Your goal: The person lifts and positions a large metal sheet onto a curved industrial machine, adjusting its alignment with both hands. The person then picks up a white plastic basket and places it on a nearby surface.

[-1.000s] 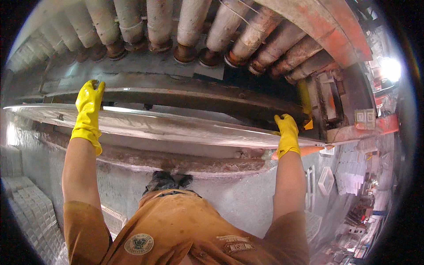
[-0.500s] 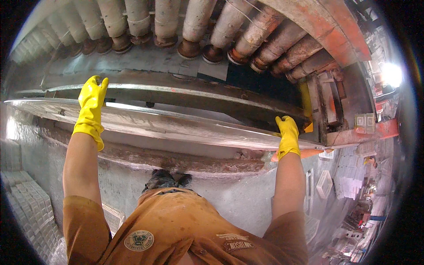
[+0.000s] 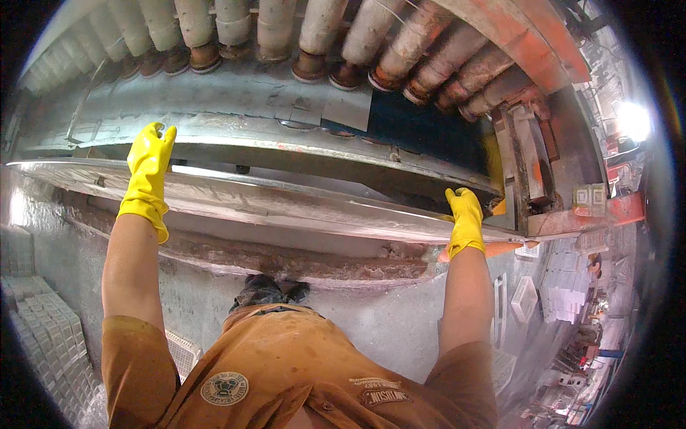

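Observation:
Both my arms reach forward over the front panel point(image 3: 286, 204) of a large machine. It is long, pale metal and bows across the view. Behind its top edge, past a narrow dark gap, runs a long grey metal beam point(image 3: 300, 156). My left hand point(image 3: 150, 168), in a yellow rubber glove, is closed at the beam's left part, thumb and fingers curled. My right hand point(image 3: 466, 218), gloved alike, is closed near the beam's right end. The undersides of both grips are hidden. Past the beam lies a wet grey surface point(image 3: 214, 96), with a dark blue area point(image 3: 421, 132) on its right.
A row of thick, stained pipes point(image 3: 320, 32) hangs over the far side, under an orange-red frame point(image 3: 529, 36). Metal blocks point(image 3: 532, 161) stand at the machine's right end. White plastic crates point(image 3: 50, 322) are stacked at lower left, and more pale trays point(image 3: 525, 299) lie at right.
The pipes and the orange-red frame have shifted slightly up and away. The beam's top face shows wider and lighter, and more of the blue area shows. My hands stay almost in place.

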### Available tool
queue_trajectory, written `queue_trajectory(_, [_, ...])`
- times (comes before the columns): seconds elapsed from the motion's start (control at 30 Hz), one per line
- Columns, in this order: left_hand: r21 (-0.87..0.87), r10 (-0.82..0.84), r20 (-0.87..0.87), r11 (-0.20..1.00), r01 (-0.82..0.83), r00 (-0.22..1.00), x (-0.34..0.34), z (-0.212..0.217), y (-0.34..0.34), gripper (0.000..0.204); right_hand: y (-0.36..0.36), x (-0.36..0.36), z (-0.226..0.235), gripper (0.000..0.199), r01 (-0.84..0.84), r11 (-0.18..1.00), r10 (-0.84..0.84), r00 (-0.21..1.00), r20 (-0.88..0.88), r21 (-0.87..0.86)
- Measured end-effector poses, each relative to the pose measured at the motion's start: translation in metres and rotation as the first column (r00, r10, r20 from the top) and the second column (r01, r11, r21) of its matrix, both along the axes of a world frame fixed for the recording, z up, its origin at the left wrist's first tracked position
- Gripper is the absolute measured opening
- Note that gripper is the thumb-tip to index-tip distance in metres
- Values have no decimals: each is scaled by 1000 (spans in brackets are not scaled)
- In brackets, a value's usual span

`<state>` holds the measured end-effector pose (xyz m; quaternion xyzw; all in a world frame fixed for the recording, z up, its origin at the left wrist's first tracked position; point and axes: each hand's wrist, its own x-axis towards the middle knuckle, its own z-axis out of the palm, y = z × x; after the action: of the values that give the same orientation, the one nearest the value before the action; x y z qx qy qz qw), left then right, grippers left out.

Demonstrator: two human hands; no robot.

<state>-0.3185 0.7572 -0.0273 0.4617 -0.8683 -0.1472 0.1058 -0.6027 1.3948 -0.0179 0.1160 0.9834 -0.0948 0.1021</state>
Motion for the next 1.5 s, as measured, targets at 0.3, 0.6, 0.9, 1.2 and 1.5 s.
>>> queue_trajectory(0.3, [-12, -7, -1, 1000, 7, 1000, 3, -2, -2, 60, 0, -6, -1, 60, -58, 994, 55, 998, 33, 89])
queue_trajectory(0.6, [2, 7, 14, 1000, -7, 1000, 0, 2, 1, 60, 11, -12, -11, 60, -39, 998, 37, 998, 42, 42])
queue_trajectory(0.9, [-1, 0, 18, 1000, 0, 1000, 0, 3, 2, 60, 9, -11, -7, 61, -60, 993, 56, 997, 43, 98])
queue_trajectory(1.2, [-78, -9, -14, 997, 8, 1000, 3, -5, -1, 60, 6, -10, -6, 60, -69, 993, 68, 998, 18, 98])
queue_trajectory(1.5, [19, 13, 21, 1000, -14, 1000, 0, 9, 8, 60, 19, -16, -20, 56, -56, 998, 57, 998, -27, 29])
